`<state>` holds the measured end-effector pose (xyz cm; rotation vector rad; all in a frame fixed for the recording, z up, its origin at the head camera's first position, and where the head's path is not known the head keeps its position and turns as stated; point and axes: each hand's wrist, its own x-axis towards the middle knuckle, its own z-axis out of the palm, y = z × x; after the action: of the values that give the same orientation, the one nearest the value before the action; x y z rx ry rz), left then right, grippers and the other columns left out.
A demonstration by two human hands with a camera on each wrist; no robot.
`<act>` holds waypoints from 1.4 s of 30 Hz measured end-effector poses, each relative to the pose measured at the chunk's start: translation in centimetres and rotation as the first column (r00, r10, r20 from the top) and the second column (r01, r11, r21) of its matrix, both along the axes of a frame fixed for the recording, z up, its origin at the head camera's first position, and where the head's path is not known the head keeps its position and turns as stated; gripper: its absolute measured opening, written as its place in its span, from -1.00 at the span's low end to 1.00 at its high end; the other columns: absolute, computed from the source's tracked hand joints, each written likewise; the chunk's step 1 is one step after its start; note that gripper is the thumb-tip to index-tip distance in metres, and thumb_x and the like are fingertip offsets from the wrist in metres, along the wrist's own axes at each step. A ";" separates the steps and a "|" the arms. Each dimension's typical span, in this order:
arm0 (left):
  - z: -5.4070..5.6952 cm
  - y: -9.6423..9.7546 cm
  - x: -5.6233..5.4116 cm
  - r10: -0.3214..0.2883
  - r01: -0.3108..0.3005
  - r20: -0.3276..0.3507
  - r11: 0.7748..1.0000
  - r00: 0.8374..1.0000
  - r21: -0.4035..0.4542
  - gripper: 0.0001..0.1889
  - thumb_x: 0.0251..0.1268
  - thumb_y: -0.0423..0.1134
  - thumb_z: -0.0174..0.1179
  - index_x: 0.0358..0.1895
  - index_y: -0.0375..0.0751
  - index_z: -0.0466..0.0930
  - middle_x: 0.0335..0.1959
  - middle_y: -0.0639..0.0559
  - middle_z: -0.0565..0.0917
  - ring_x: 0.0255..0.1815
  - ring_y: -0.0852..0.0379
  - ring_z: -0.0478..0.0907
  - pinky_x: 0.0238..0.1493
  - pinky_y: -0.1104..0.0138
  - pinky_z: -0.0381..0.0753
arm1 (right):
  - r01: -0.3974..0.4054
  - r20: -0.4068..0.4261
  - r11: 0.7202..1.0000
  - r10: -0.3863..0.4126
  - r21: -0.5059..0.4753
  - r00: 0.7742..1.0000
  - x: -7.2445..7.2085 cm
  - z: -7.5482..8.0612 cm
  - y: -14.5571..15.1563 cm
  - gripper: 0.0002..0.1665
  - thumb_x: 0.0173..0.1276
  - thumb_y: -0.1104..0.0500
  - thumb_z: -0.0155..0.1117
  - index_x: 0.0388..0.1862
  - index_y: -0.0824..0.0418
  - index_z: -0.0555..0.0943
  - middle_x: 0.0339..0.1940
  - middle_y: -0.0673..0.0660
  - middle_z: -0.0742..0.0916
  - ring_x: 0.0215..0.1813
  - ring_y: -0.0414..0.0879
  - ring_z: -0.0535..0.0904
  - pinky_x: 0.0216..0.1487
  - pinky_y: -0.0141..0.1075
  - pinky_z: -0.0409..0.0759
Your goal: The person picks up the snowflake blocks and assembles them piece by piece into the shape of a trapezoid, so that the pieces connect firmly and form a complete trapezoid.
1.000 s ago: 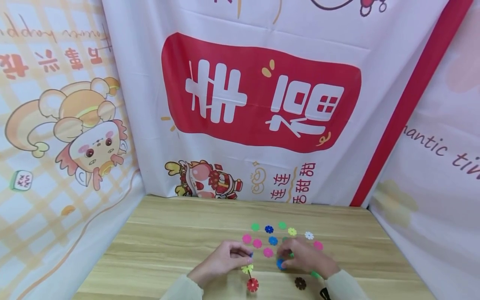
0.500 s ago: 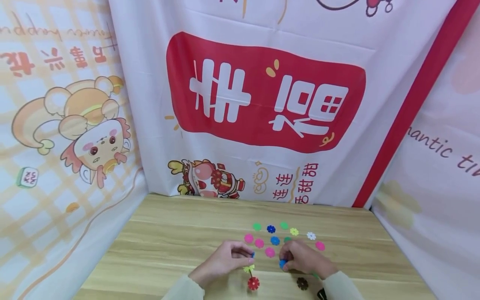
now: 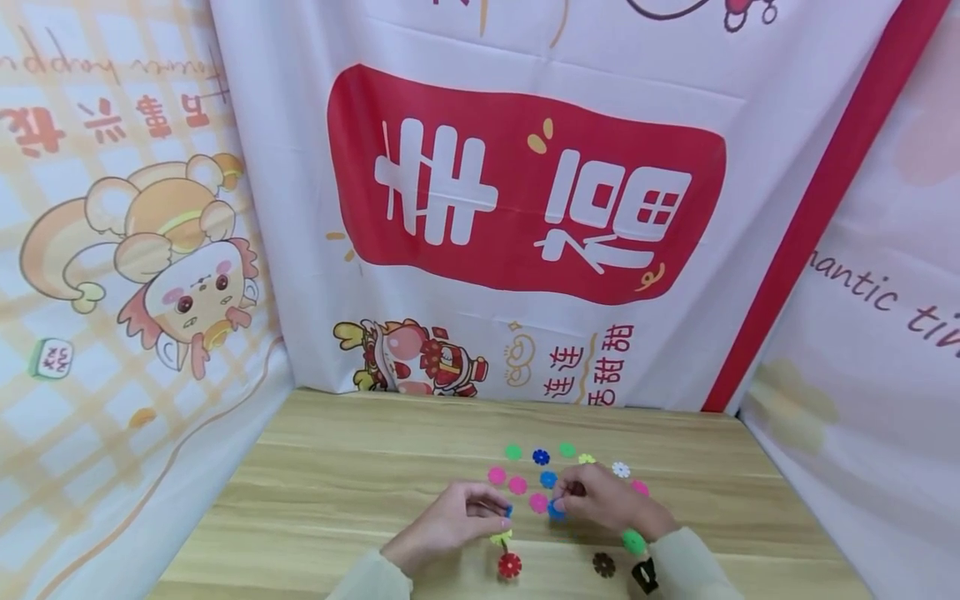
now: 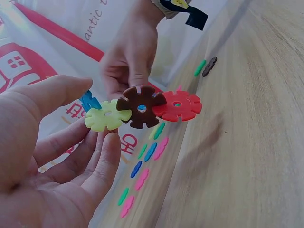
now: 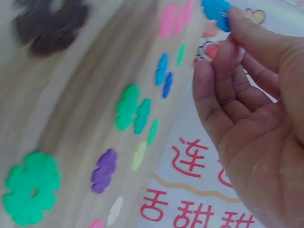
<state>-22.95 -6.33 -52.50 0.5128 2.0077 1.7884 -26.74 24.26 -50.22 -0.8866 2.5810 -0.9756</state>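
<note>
In the left wrist view, my left hand holds a row of joined plastic snowflake discs at one end. The row runs from a blue disc by the thumb, through a yellow disc and a brown disc, to a red disc at the far end. Over the table to the right, my right hand pinches a single blue snowflake disc between thumb and fingertips. It is apart from the row in the head view.
Several loose discs lie on the wooden table beyond the hands, among them a pink disc and a white disc. Nearer lie a green disc and a brown disc. A printed curtain stands behind.
My right hand has moved slightly forward and left with its blue disc, uncovering more of the green disc near the sleeve. My left hand has stayed nearly still with the joined row.
</note>
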 end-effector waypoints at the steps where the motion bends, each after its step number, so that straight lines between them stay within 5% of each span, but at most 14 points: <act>1: 0.0 0.1 0.0 -0.001 0.001 -0.002 1.000 1.000 0.001 -0.70 0.32 -0.21 0.47 0.07 -0.11 0.72 0.03 -0.17 0.76 -0.04 0.06 0.72 -0.01 0.40 0.77 | 0.000 0.007 1.000 0.000 -0.024 1.000 0.0 0.3 -0.1 -0.90 0.51 0.06 0.39 -0.25 0.02 0.71 -0.37 -0.12 0.70 -0.34 -0.33 0.53 -0.33 -0.40 0.66; 8: -0.3 0.3 0.1 -0.011 0.011 -0.018 1.000 1.000 0.016 -0.67 0.27 -0.25 0.49 0.08 -0.14 0.71 0.01 -0.15 0.77 -0.04 0.04 0.71 0.00 0.40 0.76 | -0.041 -0.052 0.986 0.033 -0.163 0.998 0.6 2.1 -1.7 -0.87 0.51 0.07 0.38 -0.17 0.11 0.71 -0.31 -0.06 0.74 -0.27 -0.32 0.61 -0.19 -0.38 0.74; 17: 0.0 0.3 0.0 -0.020 0.021 -0.040 1.000 0.999 0.024 -0.60 0.23 -0.28 0.52 0.12 -0.24 0.70 -0.01 0.00 0.78 0.01 0.05 0.71 0.06 0.45 0.72 | -0.048 -0.102 0.981 0.029 -0.190 0.994 1.9 3.5 -3.6 -0.88 0.51 0.02 0.37 -0.16 0.02 0.72 -0.28 -0.11 0.74 -0.22 -0.31 0.63 -0.13 -0.38 0.75; 30: -0.3 0.3 0.0 -0.038 0.042 -0.096 0.998 0.995 0.046 -0.64 0.24 -0.25 0.54 0.08 -0.19 0.75 0.01 -0.02 0.80 -0.03 0.14 0.74 0.08 0.44 0.75 | -0.079 -0.075 0.974 0.064 -0.215 0.995 1.9 2.5 -4.6 -0.91 0.50 0.01 0.40 -0.17 -0.03 0.72 -0.29 -0.10 0.75 -0.21 -0.30 0.65 -0.11 -0.37 0.77; 42: 0.3 0.9 0.3 0.070 -0.064 -0.167 0.997 0.983 0.041 -0.72 0.21 -0.24 0.58 -0.03 -0.18 0.84 -0.18 -0.11 0.85 -0.24 0.21 0.76 -0.17 0.46 0.79 | -0.080 -0.098 0.961 0.056 -0.266 0.994 2.1 2.5 -4.6 -0.90 0.50 0.06 0.39 -0.19 0.05 0.73 -0.31 -0.01 0.77 -0.24 -0.31 0.64 -0.15 -0.37 0.76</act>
<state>-22.69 -5.44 -52.20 0.6331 2.1319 1.8804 -24.69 19.62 -47.68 -1.1029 2.5079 -1.3180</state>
